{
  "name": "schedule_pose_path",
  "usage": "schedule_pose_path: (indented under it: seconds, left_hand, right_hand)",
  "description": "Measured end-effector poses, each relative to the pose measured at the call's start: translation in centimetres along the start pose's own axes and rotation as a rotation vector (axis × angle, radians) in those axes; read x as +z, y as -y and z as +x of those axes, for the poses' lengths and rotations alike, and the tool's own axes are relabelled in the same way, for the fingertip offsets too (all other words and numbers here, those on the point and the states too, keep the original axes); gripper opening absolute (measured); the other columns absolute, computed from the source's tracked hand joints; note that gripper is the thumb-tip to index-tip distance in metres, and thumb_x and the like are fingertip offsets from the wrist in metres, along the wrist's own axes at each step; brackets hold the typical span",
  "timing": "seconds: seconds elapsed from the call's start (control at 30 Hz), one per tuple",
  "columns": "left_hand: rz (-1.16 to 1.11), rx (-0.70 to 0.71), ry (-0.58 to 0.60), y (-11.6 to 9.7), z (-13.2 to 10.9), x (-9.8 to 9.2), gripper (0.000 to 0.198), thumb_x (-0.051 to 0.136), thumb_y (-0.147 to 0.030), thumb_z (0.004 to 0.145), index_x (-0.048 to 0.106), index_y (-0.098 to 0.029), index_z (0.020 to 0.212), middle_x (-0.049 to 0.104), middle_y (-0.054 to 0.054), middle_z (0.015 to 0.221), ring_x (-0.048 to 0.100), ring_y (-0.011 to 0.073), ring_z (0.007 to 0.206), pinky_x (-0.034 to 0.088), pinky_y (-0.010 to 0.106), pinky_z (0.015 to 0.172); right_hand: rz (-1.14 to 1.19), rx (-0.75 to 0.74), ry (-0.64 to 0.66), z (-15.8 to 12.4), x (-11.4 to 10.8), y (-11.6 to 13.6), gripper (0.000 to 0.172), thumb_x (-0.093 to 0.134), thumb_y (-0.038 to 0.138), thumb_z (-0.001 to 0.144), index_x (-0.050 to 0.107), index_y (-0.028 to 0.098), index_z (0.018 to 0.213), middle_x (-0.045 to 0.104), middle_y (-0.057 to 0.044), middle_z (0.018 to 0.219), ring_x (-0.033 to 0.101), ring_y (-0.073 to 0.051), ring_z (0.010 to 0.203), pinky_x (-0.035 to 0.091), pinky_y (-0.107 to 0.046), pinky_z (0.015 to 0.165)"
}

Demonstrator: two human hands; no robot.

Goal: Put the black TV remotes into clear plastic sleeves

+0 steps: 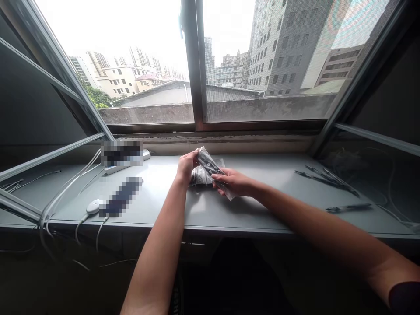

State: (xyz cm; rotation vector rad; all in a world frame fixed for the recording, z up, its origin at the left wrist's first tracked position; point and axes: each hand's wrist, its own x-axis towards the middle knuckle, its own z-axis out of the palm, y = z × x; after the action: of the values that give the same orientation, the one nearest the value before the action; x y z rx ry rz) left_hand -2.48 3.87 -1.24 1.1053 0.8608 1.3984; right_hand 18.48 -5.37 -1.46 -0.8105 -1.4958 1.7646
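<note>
A narrow clear plastic packet (pixel 210 164) with dark contents is held up at a slant over the desk; I cannot make out what is inside. My left hand (pixel 188 165) pinches its upper left end between thumb and fingers. Lower down on the right, my right hand (pixel 232 182) grips the other end, thumb on top and fingers beneath. Just behind and below it, a second clear-wrapped bundle (pixel 198 176) rests on the desk, partly hidden by the packet and my hands.
The grey desk (pixel 262 210) runs below a window. Several dark pens (pixel 323 178) lie at the right, with another pen-like item (pixel 348 208) nearer the edge. Left are a white power strip (pixel 146 154), white cables (pixel 70 181), a white round charger (pixel 94 206) and a blurred-out dark item (pixel 120 199).
</note>
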Motion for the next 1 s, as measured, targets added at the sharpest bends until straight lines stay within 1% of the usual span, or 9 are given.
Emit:
schedule_pose_path:
  seconds: [0.1, 0.17, 0.3, 0.4, 0.57, 0.73, 0.83, 0.93, 1.0]
  left_hand:
    - [-0.007, 0.025, 0.031, -0.1, -0.2, 0.3, 0.043, 0.087, -0.049, 0.077, 0.081, -0.013, 0.1, 0.08, 0.012, 0.096, 0.076, 0.0221, 0.092, 0.06, 0.035, 0.09]
    - [-0.017, 0.044, 0.034, -0.2, -0.3, 0.4, 0.045, 0.087, -0.05, 0.078, 0.081, -0.012, 0.101, 0.08, 0.012, 0.096, 0.077, 0.0224, 0.092, 0.061, 0.035, 0.09]
    - [-0.036, 0.027, 0.003, -0.3, -0.5, 0.5, 0.049, 0.086, -0.058, 0.078, 0.08, -0.013, 0.095, 0.079, 0.011, 0.089, 0.076, 0.0224, 0.084, 0.062, 0.034, 0.082]
    - [-0.048, 0.002, 0.024, -0.3, -0.6, 0.6, 0.052, 0.089, -0.061, 0.075, 0.08, -0.013, 0.091, 0.078, 0.01, 0.087, 0.074, 0.0208, 0.078, 0.061, 0.032, 0.077]
    - [-0.03, 0.09, 0.021, 0.1, -0.4, 0.7, 0.053, 0.096, -0.06, 0.066, 0.08, -0.013, 0.087, 0.076, 0.007, 0.081, 0.07, 0.0166, 0.07, 0.059, 0.03, 0.073]
    - [0.037, 0.137, 0.071, 0.7, 0.1, 0.3, 0.054, 0.091, -0.065, 0.073, 0.082, -0.014, 0.091, 0.077, 0.007, 0.083, 0.071, 0.0174, 0.074, 0.058, 0.029, 0.072]
    - [0.044, 0.161, 0.065, 0.7, 0.1, 0.2, 0.055, 0.089, -0.065, 0.075, 0.083, -0.015, 0.096, 0.078, 0.008, 0.088, 0.073, 0.0185, 0.078, 0.059, 0.029, 0.075]
    - [0.002, 0.117, 0.056, 0.2, -0.3, 0.5, 0.061, 0.087, -0.07, 0.075, 0.082, -0.014, 0.099, 0.08, 0.011, 0.091, 0.076, 0.0225, 0.083, 0.061, 0.033, 0.079]
    - [-0.002, 0.051, 0.068, -0.1, -0.7, 0.7, 0.063, 0.085, -0.072, 0.075, 0.081, -0.013, 0.096, 0.08, 0.013, 0.089, 0.077, 0.0249, 0.082, 0.061, 0.036, 0.079]
  right_hand:
    - [0.003, -0.016, 0.011, 0.0, 0.2, 0.0, 0.047, 0.087, 0.053, 0.085, 0.054, 0.021, 0.095, 0.072, -0.001, 0.084, 0.062, -0.013, 0.055, 0.047, -0.024, 0.047]
    - [0.007, -0.028, 0.009, 0.1, 0.3, 0.0, 0.047, 0.087, 0.053, 0.084, 0.054, 0.021, 0.095, 0.071, -0.001, 0.083, 0.062, -0.012, 0.055, 0.046, -0.024, 0.047]
    - [0.029, -0.054, 0.015, 0.2, 0.2, 0.0, 0.045, 0.086, 0.052, 0.086, 0.055, 0.021, 0.096, 0.071, 0.0, 0.084, 0.062, -0.011, 0.055, 0.045, -0.023, 0.045]
    - [0.048, -0.068, 0.019, 0.2, 0.1, -0.2, 0.044, 0.086, 0.05, 0.087, 0.054, 0.02, 0.097, 0.071, -0.001, 0.085, 0.064, -0.012, 0.056, 0.046, -0.022, 0.043]
    - [0.075, -0.05, 0.04, 0.2, -0.1, -0.3, 0.044, 0.086, 0.047, 0.088, 0.055, 0.02, 0.103, 0.077, -0.007, 0.095, 0.072, -0.017, 0.063, 0.054, -0.025, 0.048]
    - [0.071, -0.025, 0.037, 0.2, -0.3, -0.6, 0.042, 0.085, 0.047, 0.089, 0.056, 0.02, 0.103, 0.078, -0.008, 0.099, 0.073, -0.017, 0.063, 0.06, -0.03, 0.055]
    - [0.089, -0.032, 0.041, 0.3, -0.3, -0.7, 0.041, 0.085, 0.047, 0.09, 0.056, 0.02, 0.102, 0.077, -0.006, 0.099, 0.073, -0.017, 0.063, 0.062, -0.03, 0.058]
    - [0.104, -0.066, 0.038, 0.3, -0.2, -0.6, 0.039, 0.083, 0.046, 0.091, 0.056, 0.02, 0.101, 0.076, -0.005, 0.095, 0.068, -0.014, 0.057, 0.06, -0.029, 0.055]
    - [0.113, -0.084, 0.032, 0.3, -0.1, -0.4, 0.038, 0.082, 0.046, 0.092, 0.056, 0.02, 0.1, 0.075, -0.005, 0.093, 0.065, -0.013, 0.055, 0.058, -0.028, 0.051]
